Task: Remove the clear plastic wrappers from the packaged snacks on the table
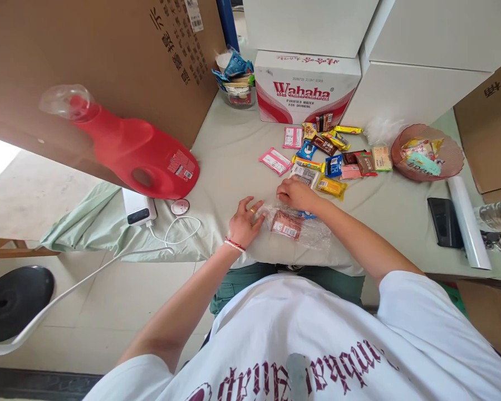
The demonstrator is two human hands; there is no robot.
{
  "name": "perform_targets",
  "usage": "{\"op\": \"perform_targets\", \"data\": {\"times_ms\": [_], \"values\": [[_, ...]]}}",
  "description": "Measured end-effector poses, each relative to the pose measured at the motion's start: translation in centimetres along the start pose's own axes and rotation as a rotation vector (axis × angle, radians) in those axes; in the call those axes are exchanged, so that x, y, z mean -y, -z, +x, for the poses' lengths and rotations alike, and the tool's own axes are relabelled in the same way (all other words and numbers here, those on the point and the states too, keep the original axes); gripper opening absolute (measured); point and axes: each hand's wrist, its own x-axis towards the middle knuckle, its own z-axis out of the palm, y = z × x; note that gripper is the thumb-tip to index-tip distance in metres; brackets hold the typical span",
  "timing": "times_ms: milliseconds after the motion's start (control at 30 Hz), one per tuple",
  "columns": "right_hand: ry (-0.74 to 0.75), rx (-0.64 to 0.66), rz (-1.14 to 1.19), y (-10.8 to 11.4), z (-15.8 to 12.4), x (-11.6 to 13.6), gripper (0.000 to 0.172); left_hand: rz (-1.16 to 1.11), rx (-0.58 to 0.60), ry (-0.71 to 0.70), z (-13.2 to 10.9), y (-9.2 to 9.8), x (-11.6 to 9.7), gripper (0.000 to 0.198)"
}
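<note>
A crinkled clear plastic bag (pixel 316 236) lies near the table's front edge. Inside or under its film are a reddish-brown snack packet (pixel 286 224) with a white label and part of a blue packet. My left hand (pixel 245 224), wearing a ring and bracelets, rests at the bag's left side with its fingers apart. At the bag's far edge, my right hand (pixel 297 195) has its fingers curled down and pressed together on the film; its fingertips are partly hidden. Just beyond it sit a white-and-grey packet (pixel 304 176) and a yellow packet (pixel 332 187).
Several small snack packets (pixel 323 146) are scattered ahead, before a Wahaha carton (pixel 307 89). To the right stand a pink bowl (pixel 401 167) of packets and a white roll (pixel 470 223). A red jug (pixel 137 150), a power bank (pixel 138 207) and its cable occupy the left.
</note>
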Motion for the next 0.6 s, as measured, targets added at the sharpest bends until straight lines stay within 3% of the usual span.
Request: {"op": "perform_targets", "data": {"times_ms": [133, 200, 300, 400, 500, 600], "values": [[-0.321, 0.017, -0.037, 0.4, 1.2, 0.3, 0.037, 0.047, -0.073, 0.032, 1.1, -0.9, -0.7, 0.087], [-0.392, 0.004, -0.051, 0.6, 1.0, 0.5, 0.039, 0.029, -0.034, 0.087, 1.9, -1.4, -0.9, 0.09], [-0.38, -0.027, -0.034, 0.8, -0.6, 1.8, 0.042, -0.014, 0.072, 0.177, 3.1, -1.8, -1.1, 0.056], [-0.202, -0.035, 0.032, -0.2, -3.7, 4.2, 0.039, -0.056, 0.103, 0.218, 4.0, -1.6, -0.8, 0.02], [-0.068, 0.009, -0.033, -2.5, -7.0, 6.6, 0.034, -0.123, 0.112, 0.253, 4.6, -0.7, -0.2, 0.01], [-0.074, -0.005, -0.1, -5.1, -9.1, 7.7, 0.045, -0.218, 0.134, 0.273, 4.6, 0.2, 0.0, 0.012]]}}
